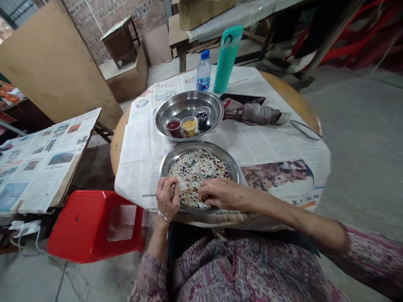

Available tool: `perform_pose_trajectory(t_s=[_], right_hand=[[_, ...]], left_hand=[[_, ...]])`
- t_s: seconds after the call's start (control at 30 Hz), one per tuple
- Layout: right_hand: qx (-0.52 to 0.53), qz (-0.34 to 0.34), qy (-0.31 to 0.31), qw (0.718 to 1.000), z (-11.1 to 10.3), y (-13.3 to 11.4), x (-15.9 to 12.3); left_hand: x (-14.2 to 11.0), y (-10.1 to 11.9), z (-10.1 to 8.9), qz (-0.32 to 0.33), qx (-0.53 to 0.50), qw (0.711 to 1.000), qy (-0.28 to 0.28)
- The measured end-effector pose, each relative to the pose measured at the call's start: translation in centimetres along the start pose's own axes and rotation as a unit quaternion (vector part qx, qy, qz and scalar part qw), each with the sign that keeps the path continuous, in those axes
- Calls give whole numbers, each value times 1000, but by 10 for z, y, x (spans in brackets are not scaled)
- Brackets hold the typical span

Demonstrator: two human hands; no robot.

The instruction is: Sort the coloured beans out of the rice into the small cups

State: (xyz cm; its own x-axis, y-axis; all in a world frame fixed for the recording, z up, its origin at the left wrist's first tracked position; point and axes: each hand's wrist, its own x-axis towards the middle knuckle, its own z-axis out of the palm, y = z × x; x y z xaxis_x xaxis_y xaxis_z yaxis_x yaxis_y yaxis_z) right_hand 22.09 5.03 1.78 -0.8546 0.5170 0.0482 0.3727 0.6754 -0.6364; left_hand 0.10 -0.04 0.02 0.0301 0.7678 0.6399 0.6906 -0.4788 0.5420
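As the left hand [167, 198] pinches its fingers narrowly at the rim of the near plate [201, 147] of mixed beans [195, 176], the right hand [218, 193] curls on the beans, whether holding any unclear.

A teal flask [226, 58] and a water bottle [204, 71] stand on newspaper [141, 159] near a folded umbrella [252, 112]; a red stool [94, 226] sits beside the round table [292, 94].

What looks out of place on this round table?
The folded umbrella stands out: it lies on the newspaper right beside the steel bowl holding three small cups of beans, an odd item next to food. The mixed beans on the plate look contained, with no clear spill.
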Motion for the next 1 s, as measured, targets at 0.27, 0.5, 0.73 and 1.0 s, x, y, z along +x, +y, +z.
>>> perform_pose_trajectory(t_s=[0.27,0.5,0.73,1.0], right_hand=[[-156,67,90,981,-2,17,17],[-241,96,166,951,-20,27,45],[-271,180,116,938,-18,24,29],[-130,111,114,979,-3,15,1]], left_hand=[[-1,-1,1,-9,-9,1000,1],[-1,-1,1,-4,-5,1000,4],[-2,-2,2,-4,-10,1000,1],[-1,-1,0,-5,-7,1000,0]])
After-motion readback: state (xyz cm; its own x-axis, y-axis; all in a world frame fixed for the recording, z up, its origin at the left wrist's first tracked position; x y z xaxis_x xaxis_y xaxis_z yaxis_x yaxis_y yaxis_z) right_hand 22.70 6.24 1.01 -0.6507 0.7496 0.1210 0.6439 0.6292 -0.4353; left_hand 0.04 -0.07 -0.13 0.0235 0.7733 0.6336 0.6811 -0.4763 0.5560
